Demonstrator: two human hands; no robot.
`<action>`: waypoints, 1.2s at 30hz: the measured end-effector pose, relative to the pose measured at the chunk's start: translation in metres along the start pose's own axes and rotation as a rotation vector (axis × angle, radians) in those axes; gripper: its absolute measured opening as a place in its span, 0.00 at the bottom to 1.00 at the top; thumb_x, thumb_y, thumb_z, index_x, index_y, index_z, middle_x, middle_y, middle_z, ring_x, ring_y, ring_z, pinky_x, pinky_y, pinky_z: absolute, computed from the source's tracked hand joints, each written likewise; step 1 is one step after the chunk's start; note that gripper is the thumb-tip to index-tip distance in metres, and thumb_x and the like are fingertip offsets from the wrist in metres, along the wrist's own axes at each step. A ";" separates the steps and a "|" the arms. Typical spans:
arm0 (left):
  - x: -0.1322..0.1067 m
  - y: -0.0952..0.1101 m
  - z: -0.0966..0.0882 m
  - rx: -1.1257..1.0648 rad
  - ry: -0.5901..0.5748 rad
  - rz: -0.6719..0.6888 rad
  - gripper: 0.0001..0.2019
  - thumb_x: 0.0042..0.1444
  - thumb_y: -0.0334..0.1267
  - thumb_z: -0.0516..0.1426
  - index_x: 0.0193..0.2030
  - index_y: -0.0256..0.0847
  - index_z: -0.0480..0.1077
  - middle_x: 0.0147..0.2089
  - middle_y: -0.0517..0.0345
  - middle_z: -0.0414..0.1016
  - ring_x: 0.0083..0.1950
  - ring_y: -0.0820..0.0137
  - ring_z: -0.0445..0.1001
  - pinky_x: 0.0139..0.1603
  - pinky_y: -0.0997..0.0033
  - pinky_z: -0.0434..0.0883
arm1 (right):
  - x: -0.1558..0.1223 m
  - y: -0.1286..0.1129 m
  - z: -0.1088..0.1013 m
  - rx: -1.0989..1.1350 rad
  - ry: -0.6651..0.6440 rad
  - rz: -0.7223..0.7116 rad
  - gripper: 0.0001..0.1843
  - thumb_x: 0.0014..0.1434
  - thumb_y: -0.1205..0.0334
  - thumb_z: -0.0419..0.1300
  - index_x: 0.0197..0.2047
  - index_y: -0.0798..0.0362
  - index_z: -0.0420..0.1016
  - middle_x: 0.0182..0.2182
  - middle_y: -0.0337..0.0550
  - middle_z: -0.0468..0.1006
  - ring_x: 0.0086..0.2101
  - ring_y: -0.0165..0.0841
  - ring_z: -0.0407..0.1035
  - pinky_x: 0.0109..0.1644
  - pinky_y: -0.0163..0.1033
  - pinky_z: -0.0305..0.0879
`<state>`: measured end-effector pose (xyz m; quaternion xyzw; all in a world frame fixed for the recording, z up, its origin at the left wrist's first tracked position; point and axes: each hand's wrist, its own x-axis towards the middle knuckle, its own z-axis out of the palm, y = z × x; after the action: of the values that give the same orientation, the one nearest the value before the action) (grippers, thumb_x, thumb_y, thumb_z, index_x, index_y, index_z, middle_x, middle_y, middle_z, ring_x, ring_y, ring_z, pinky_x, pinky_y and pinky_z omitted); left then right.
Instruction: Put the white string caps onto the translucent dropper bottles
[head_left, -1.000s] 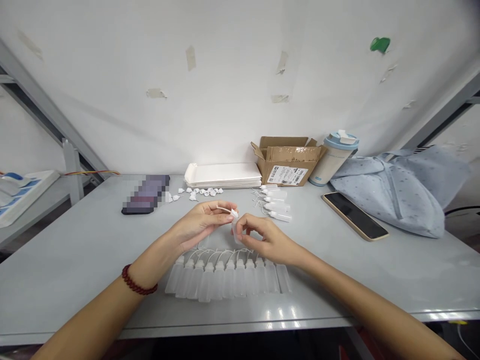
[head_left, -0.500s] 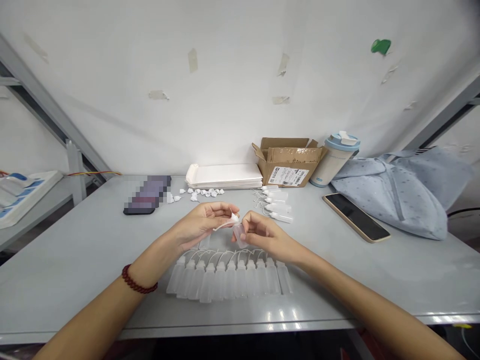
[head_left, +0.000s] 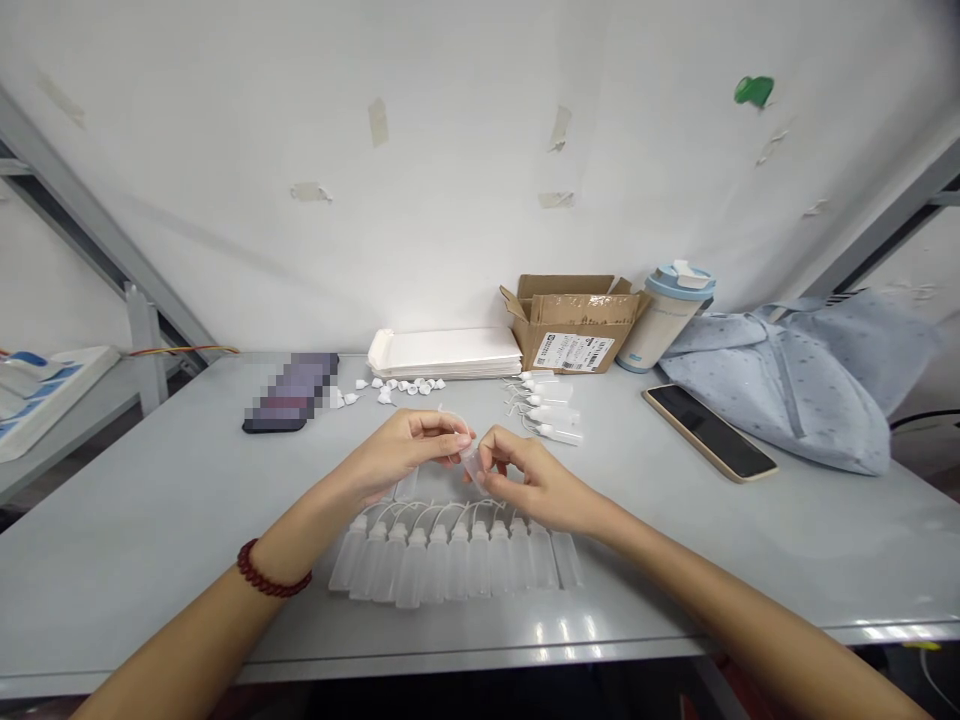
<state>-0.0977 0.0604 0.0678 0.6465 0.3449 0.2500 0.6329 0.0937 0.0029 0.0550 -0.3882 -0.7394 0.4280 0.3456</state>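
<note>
My left hand (head_left: pixel 416 450) is closed in a pinch at the neck of a small translucent plastic squeeze bottle (head_left: pixel 472 463). Its fingertips mostly cover the white cap there, and a thin pale strap loops up above them. My right hand (head_left: pixel 521 470) grips the body of the same bottle, which tilts between both hands. Just below lies a row of several similar bottles (head_left: pixel 439 565) side by side, their thin straps curling at the necks. Another clear bottle (head_left: pixel 406 485) lies partly hidden behind my left hand.
Loose white caps (head_left: pixel 412 386) lie ahead, before a stack of white envelopes (head_left: pixel 446 350). Several capped bottles (head_left: pixel 551 413) lie near an open cardboard box (head_left: pixel 574 335). A tumbler (head_left: pixel 664 320), phone (head_left: pixel 709 433) and blue cloth bag (head_left: pixel 780 390) stand right; a dark, pixelated object (head_left: pixel 292 393) lies left.
My left fingers have turned the white cap onto the bottle's neck and now cover it. The strap that stuck out to the left now arches upward. The view has shifted slightly.
</note>
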 end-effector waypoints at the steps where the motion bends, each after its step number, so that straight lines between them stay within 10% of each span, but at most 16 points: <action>1: 0.000 0.000 0.000 0.030 0.002 0.007 0.09 0.53 0.43 0.60 0.32 0.39 0.75 0.35 0.57 0.74 0.35 0.70 0.70 0.39 0.70 0.66 | 0.000 0.000 0.000 -0.036 0.009 -0.010 0.07 0.56 0.71 0.53 0.31 0.51 0.58 0.29 0.35 0.66 0.29 0.27 0.60 0.33 0.33 0.56; 13: -0.004 0.004 0.005 0.314 0.067 -0.004 0.13 0.56 0.47 0.56 0.32 0.38 0.73 0.22 0.62 0.68 0.26 0.72 0.69 0.30 0.73 0.66 | 0.000 0.010 0.002 -0.254 0.058 -0.075 0.07 0.53 0.73 0.50 0.32 0.50 0.57 0.26 0.33 0.64 0.25 0.27 0.56 0.33 0.34 0.55; 28: -0.005 0.006 0.008 0.260 0.090 0.153 0.07 0.53 0.39 0.60 0.33 0.39 0.77 0.32 0.56 0.76 0.29 0.71 0.71 0.34 0.71 0.69 | 0.005 0.007 -0.005 0.295 0.107 0.111 0.11 0.58 0.59 0.57 0.30 0.50 0.56 0.25 0.35 0.70 0.27 0.27 0.62 0.31 0.34 0.56; 36: -0.005 0.007 0.006 0.249 0.018 0.065 0.11 0.55 0.44 0.58 0.33 0.38 0.75 0.28 0.57 0.75 0.28 0.70 0.72 0.33 0.71 0.70 | 0.004 0.006 -0.003 0.234 0.094 0.124 0.09 0.60 0.61 0.55 0.33 0.50 0.56 0.27 0.36 0.75 0.25 0.27 0.60 0.31 0.34 0.56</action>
<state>-0.0952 0.0531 0.0746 0.7288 0.3578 0.2316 0.5359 0.0966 0.0091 0.0518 -0.4098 -0.6419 0.5134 0.3955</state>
